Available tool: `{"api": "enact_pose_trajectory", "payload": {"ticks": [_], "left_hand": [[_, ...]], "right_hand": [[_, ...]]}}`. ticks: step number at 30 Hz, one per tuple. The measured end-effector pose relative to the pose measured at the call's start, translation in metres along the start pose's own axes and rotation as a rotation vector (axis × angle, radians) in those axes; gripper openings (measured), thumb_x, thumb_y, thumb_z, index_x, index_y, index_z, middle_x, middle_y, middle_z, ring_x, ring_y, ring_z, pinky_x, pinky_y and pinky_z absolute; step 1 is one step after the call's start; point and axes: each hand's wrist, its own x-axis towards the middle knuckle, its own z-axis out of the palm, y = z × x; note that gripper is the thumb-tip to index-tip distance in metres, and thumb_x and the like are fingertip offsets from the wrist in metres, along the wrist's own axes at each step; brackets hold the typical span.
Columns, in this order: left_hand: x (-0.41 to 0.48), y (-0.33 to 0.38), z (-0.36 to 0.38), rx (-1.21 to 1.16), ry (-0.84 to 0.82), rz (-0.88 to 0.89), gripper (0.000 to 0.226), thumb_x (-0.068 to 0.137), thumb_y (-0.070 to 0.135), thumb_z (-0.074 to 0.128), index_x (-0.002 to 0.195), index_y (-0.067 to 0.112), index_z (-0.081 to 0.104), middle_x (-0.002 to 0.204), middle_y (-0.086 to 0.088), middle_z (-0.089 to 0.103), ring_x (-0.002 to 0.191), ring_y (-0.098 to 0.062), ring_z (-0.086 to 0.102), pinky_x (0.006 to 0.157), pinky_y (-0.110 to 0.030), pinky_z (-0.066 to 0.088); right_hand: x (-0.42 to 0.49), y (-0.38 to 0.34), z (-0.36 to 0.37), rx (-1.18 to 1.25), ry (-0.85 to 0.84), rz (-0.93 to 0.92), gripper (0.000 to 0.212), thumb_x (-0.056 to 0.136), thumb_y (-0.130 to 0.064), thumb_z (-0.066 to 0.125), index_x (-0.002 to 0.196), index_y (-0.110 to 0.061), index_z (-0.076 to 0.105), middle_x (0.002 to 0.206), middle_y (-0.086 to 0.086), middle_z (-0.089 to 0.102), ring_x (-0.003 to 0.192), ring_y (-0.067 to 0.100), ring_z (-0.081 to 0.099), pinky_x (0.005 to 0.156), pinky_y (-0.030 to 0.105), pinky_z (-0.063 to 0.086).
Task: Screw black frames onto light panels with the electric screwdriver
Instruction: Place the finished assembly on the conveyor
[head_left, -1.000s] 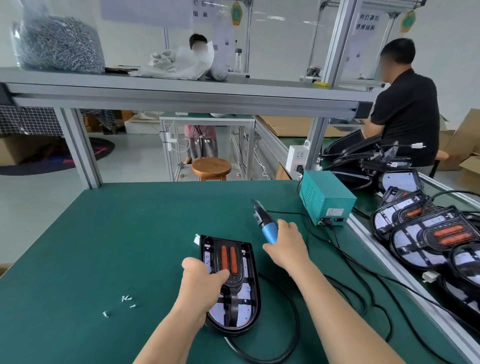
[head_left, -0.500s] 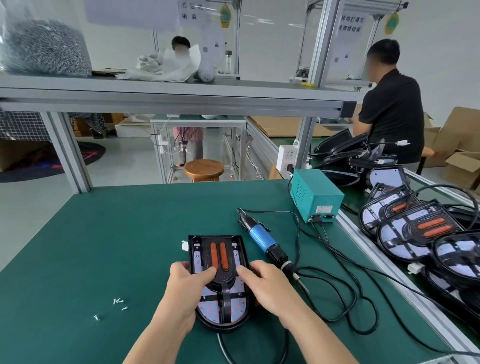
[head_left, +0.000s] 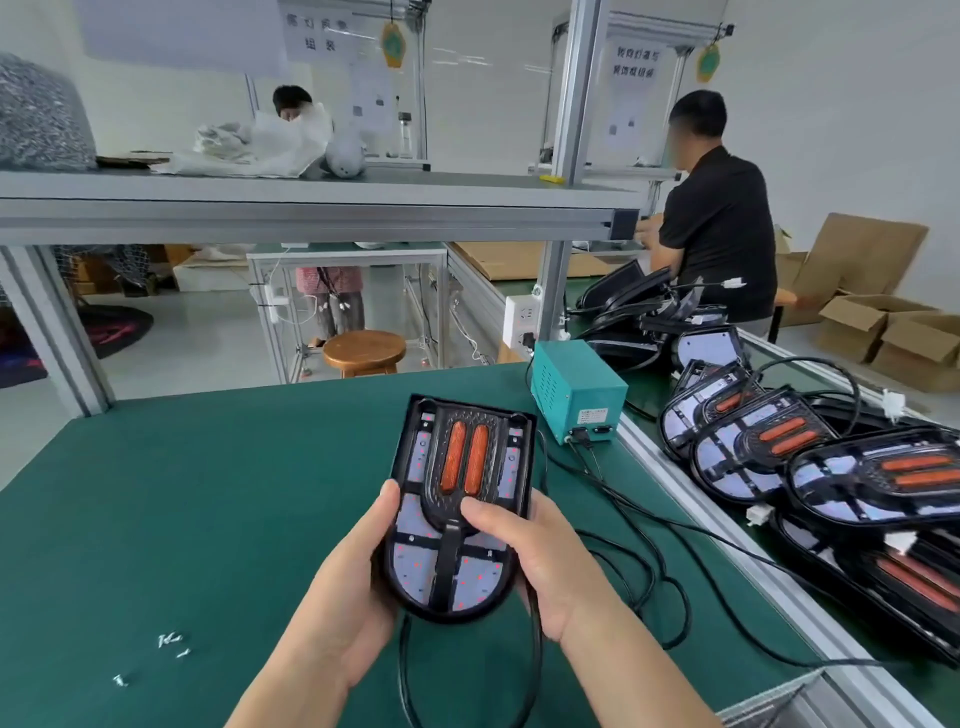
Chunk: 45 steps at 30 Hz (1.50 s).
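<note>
One light panel (head_left: 457, 525) is held up off the green counter (head_left: 208, 493), tilted toward the camera, with its black frame (head_left: 448, 564) seated around the two orange reflectors (head_left: 464, 457). The left hand (head_left: 353, 587) grips the left edge, thumb on top and fingers underneath. The right hand (head_left: 540, 561) clasps the right edge, thumb pressing near the frame's centre stem. The panel's black cable (head_left: 402, 665) hangs in a loop to the counter.

Whether every screw is in is too small to tell; I judge this piece is being checked or carried off. The electric screwdriver is out of sight. A few loose screws (head_left: 171, 642) lie at the left, and a teal power box (head_left: 576, 400) stands behind. Several framed panels (head_left: 769, 441) overlap on the neighbouring line at right, so much looks done. Open cardboard boxes (head_left: 883, 332) stand far right, their contents hidden.
</note>
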Motion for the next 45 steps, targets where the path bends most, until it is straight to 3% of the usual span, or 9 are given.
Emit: {"api": "enact_pose_trajectory", "payload": {"ticks": [7,11,14,19,22,28,34,38,45], "left_hand": [[0.008,-0.032,0.025,0.468,0.244,0.084,0.029,0.098,0.043,0.055,0.107,0.02,0.071,0.103,0.004,0.078,0.112,-0.011,0.065,0.102,-0.034,0.043],[0.01,-0.048,0.031,0.636,0.302,0.088,0.013,0.097,0.033,0.063,0.094,0.025,0.073,0.092,0.012,0.077,0.088,0.005,0.064,0.08,-0.021,0.042],[0.01,-0.06,0.035,0.74,0.346,0.116,0.009,0.094,0.025,0.068,0.087,0.022,0.074,0.086,0.006,0.077,0.086,-0.006,0.067,0.074,-0.02,0.043],[0.012,-0.07,0.039,0.841,0.415,0.176,0.01,0.088,0.019,0.075,0.079,0.023,0.075,0.083,-0.001,0.076,0.088,-0.015,0.069,0.079,-0.026,0.047],[0.015,-0.072,0.042,0.851,0.438,0.181,0.01,0.086,0.018,0.076,0.077,0.023,0.076,0.081,0.0,0.075,0.088,-0.016,0.068,0.081,-0.026,0.047],[0.017,-0.075,0.043,0.874,0.453,0.218,0.016,0.083,0.016,0.079,0.07,0.024,0.075,0.074,0.001,0.074,0.082,-0.017,0.069,0.073,-0.014,0.046],[0.017,-0.076,0.04,0.908,0.445,0.277,0.024,0.082,0.015,0.08,0.069,0.034,0.072,0.072,-0.001,0.074,0.078,-0.017,0.069,0.083,-0.034,0.054],[0.018,-0.077,0.038,0.913,0.442,0.295,0.024,0.081,0.015,0.081,0.07,0.035,0.072,0.072,0.001,0.074,0.072,-0.004,0.066,0.076,-0.02,0.05],[0.02,-0.079,0.036,0.938,0.42,0.312,0.024,0.081,0.016,0.08,0.071,0.036,0.072,0.073,0.002,0.074,0.077,-0.002,0.065,0.075,-0.017,0.048]], "right_hand": [[0.009,-0.059,-0.065,0.016,0.358,-0.252,0.053,0.078,-0.032,0.08,0.128,-0.019,0.068,0.123,0.002,0.074,0.118,0.025,0.068,0.108,0.052,0.049],[0.012,-0.083,-0.122,-0.004,0.571,-0.398,0.05,0.091,-0.025,0.077,0.138,-0.022,0.059,0.128,-0.007,0.071,0.117,0.012,0.067,0.109,0.046,0.047],[0.013,-0.096,-0.163,-0.023,0.778,-0.431,0.071,0.091,-0.035,0.077,0.151,-0.019,0.043,0.143,-0.005,0.061,0.118,0.005,0.065,0.114,0.044,0.043],[0.012,-0.111,-0.227,-0.064,1.089,-0.472,0.062,0.095,-0.039,0.071,0.147,-0.02,0.042,0.137,-0.005,0.058,0.125,0.017,0.057,0.107,0.038,0.044],[0.012,-0.117,-0.264,-0.044,1.204,-0.449,0.078,0.096,-0.045,0.068,0.156,-0.015,0.029,0.145,-0.009,0.044,0.136,0.016,0.045,0.111,0.034,0.036],[0.026,-0.135,-0.32,-0.11,1.386,-0.307,0.082,0.1,-0.048,0.06,0.158,-0.004,0.021,0.159,0.015,0.038,0.142,0.034,0.043,0.111,0.042,0.04],[0.036,-0.152,-0.348,-0.271,1.547,-0.206,0.09,0.098,-0.033,0.068,0.159,0.001,0.012,0.162,0.02,0.029,0.146,0.035,0.036,0.116,0.042,0.034],[0.038,-0.153,-0.353,-0.559,1.635,-0.168,0.099,0.094,-0.028,0.073,0.16,0.0,0.006,0.166,0.017,0.015,0.153,0.036,0.019,0.125,0.043,0.022],[0.036,-0.145,-0.369,-1.146,1.604,0.089,0.057,0.104,-0.033,0.054,0.149,0.0,0.042,0.163,0.016,0.024,0.153,0.033,0.017,0.126,0.049,0.012]]}}
